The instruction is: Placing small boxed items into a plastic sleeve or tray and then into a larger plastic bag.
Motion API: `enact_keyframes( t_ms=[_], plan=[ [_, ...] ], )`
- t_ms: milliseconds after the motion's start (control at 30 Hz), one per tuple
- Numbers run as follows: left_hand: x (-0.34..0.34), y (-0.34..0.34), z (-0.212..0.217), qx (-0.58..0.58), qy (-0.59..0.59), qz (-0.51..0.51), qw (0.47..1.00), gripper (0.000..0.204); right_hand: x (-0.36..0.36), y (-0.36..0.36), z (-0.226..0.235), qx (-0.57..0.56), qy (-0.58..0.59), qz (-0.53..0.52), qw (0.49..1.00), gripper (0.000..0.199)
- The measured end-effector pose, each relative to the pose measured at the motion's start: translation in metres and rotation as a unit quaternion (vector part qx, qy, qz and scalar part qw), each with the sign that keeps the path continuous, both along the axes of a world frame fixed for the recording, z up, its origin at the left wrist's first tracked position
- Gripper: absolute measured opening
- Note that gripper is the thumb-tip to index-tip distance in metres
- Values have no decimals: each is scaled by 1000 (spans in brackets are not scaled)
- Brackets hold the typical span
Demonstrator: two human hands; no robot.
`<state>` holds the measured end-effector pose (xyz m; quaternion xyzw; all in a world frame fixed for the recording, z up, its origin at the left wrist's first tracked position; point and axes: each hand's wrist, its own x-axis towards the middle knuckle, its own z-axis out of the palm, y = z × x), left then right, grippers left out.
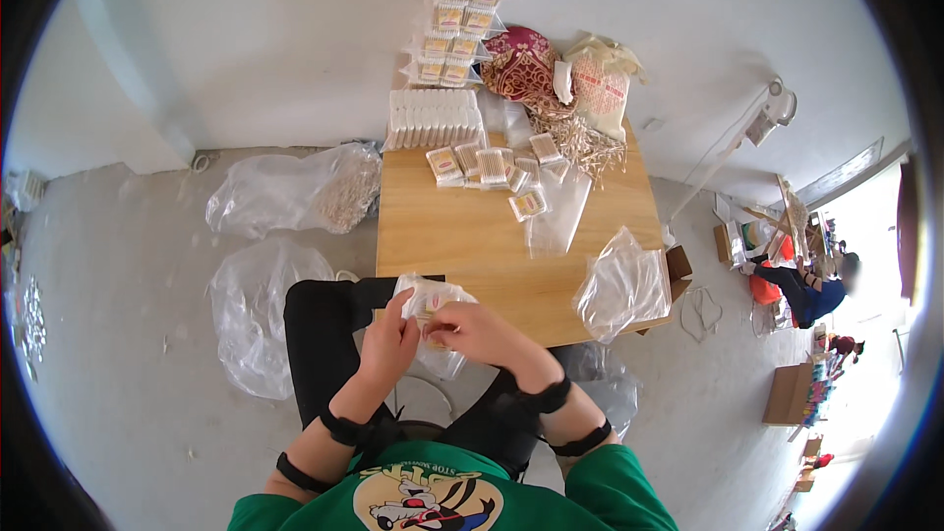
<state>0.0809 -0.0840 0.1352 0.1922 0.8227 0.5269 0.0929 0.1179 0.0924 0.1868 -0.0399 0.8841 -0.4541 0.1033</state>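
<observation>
A clear plastic bag [454, 293] with small yellow-and-white packs inside is held over my lap, at the table's near edge. My left hand [388, 342] grips its left side, the index finger pointing up along it. From the right, my right hand [484, 332] reaches across with curled fingers pinching at the bag; the fingertips partly cover the packs. The bag's lower end hangs below my hands. Farther up the wooden table [452, 226] lie several small packs of cotton swabs [492, 165], and one pack [528, 203] sits apart from them, nearer me.
Empty clear bags [624, 285] lie at the table's right. Loose swabs [590, 149], white stacked packs [433, 118], a red patterned cloth [521, 64] and a printed sack [600, 84] stand at the back. Large plastic bags [265, 320] rest on the floor. Another person [821, 290] sits far right.
</observation>
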Motion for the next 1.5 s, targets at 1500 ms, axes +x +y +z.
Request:
enact_keyframes(
  t_ms=[1500],
  plan=[
    [1,7,10,27,60,-24,998,39,19,-17,-30,295,279,-53,912,13]
  ],
)
